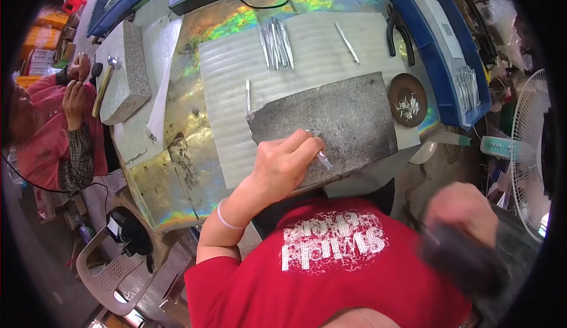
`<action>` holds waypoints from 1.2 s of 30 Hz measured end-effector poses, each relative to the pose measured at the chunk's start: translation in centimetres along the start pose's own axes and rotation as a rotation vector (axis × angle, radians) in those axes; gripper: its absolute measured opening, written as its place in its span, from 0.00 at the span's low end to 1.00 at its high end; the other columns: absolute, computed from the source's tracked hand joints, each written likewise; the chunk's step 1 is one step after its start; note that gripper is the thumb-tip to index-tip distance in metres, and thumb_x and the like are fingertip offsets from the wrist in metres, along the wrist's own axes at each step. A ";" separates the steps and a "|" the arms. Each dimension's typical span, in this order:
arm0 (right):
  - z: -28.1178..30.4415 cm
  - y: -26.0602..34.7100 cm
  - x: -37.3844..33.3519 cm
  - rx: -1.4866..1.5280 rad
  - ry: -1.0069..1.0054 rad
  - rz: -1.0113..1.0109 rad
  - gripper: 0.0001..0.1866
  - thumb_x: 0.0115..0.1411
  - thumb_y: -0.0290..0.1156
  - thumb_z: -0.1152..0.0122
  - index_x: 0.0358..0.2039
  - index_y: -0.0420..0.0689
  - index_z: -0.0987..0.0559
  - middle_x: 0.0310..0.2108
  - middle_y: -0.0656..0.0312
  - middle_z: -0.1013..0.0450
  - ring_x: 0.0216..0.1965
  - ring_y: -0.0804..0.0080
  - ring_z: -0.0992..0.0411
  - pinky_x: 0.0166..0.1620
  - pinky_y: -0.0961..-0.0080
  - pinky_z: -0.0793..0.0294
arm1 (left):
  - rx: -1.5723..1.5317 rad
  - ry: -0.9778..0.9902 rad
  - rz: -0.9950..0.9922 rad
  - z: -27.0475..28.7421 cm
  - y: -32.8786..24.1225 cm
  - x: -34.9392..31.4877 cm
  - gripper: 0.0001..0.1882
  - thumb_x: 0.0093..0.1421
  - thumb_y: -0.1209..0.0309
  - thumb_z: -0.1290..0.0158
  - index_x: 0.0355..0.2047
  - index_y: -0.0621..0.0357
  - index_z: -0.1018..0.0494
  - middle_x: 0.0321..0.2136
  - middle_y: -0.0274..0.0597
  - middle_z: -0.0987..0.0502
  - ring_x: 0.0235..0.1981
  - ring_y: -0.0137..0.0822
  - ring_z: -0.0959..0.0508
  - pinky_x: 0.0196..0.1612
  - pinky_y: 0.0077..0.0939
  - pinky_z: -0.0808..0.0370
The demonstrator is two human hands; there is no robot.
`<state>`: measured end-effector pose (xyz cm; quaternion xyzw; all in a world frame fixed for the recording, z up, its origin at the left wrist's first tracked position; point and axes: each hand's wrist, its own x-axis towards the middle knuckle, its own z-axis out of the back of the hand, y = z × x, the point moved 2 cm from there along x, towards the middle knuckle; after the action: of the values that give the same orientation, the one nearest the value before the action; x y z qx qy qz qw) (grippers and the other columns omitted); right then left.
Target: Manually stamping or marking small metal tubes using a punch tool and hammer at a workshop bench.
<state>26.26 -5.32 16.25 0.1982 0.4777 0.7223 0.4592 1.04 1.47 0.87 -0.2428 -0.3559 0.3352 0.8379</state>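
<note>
Beyond the fingers, a cluster of thin metal strips (276, 44) lies on the corrugated sheet (307, 50) covering the counter (177, 168). Black pliers (398, 33) rest far right of them beside a blue tray (440, 62). A granite block (125, 71) and a hammer (104, 86) sit well left.

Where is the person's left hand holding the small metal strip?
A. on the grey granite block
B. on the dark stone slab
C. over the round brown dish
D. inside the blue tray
B: the left hand pinches the small metal strip down on the dark stone slab, while the round brown dish lies apart at the slab's right.
</note>
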 end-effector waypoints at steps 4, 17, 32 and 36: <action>-3.5 -1.0 6.1 -0.449 -0.063 0.365 0.27 0.44 0.23 0.44 0.49 0.38 0.28 0.26 0.59 0.29 0.22 0.67 0.28 0.20 0.73 0.30 | 0.002 -0.007 0.005 0.3 0.6 -0.2 0.12 0.41 0.82 0.49 0.29 0.57 0.30 0.22 0.39 0.32 0.18 0.37 0.27 0.18 0.28 0.31; -5.1 -9.1 7.3 -0.519 -0.410 0.116 0.25 0.49 0.18 0.42 0.50 0.43 0.29 0.30 0.55 0.30 0.26 0.56 0.28 0.27 0.69 0.30 | -1.504 -0.211 0.618 2.5 -1.2 -0.3 0.11 0.65 0.68 0.54 0.35 0.66 0.32 0.31 0.47 0.25 0.22 0.31 0.23 0.26 0.19 0.24; -2.4 -10.5 10.7 -0.545 -0.348 0.109 0.19 0.51 0.24 0.42 0.45 0.40 0.29 0.35 0.51 0.32 0.36 0.54 0.30 0.37 0.66 0.30 | -1.296 -0.129 0.765 1.9 -1.1 1.0 0.17 0.62 0.74 0.51 0.50 0.63 0.40 0.27 0.44 0.25 0.22 0.28 0.24 0.25 0.17 0.27; 1.4 -13.0 16.8 -0.418 -0.398 -0.019 0.14 0.56 0.33 0.44 0.39 0.37 0.27 0.33 0.50 0.28 0.33 0.54 0.28 0.36 0.66 0.30 | -1.215 -0.034 0.658 1.8 -1.3 0.8 0.14 0.67 0.65 0.59 0.44 0.65 0.36 0.27 0.43 0.25 0.22 0.27 0.24 0.27 0.16 0.28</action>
<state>25.05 11.30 2.99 0.2325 0.2209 0.7477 0.5814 0.57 1.47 3.23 -0.7591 -0.4017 0.3170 0.4024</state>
